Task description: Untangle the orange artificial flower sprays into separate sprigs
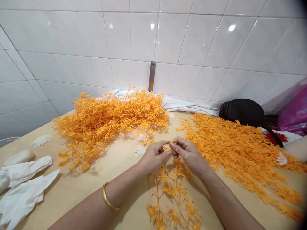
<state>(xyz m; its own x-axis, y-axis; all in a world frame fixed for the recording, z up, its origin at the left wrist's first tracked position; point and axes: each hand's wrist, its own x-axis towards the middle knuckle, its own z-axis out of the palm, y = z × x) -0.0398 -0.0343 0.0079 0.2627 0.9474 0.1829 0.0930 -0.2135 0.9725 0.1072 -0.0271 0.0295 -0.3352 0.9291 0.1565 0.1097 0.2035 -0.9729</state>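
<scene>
My left hand point(154, 157) and my right hand point(188, 153) meet over the middle of the table, fingertips pinched close together. Between them is an orange artificial flower spray point(176, 191), its branching stems and small blossoms hanging down toward me. Both hands grip its upper end; the exact spot is hidden by the fingers. Just left of my left hand lies a white petal-shaped flower piece point(140, 151). Behind my left hand rises a tangled heap of orange sprays point(115, 118). To the right of my right hand, a flatter pile of similar sprays point(230, 143) is spread out.
White gloves point(26, 188) and another white flower piece point(40, 141) lie on the table point(79, 195) at left. A black pouch point(242, 111) and a purple bag point(294, 111) stand at back right. Another person's arm point(297, 148) shows at the right edge. A tiled wall point(168, 38) stands behind.
</scene>
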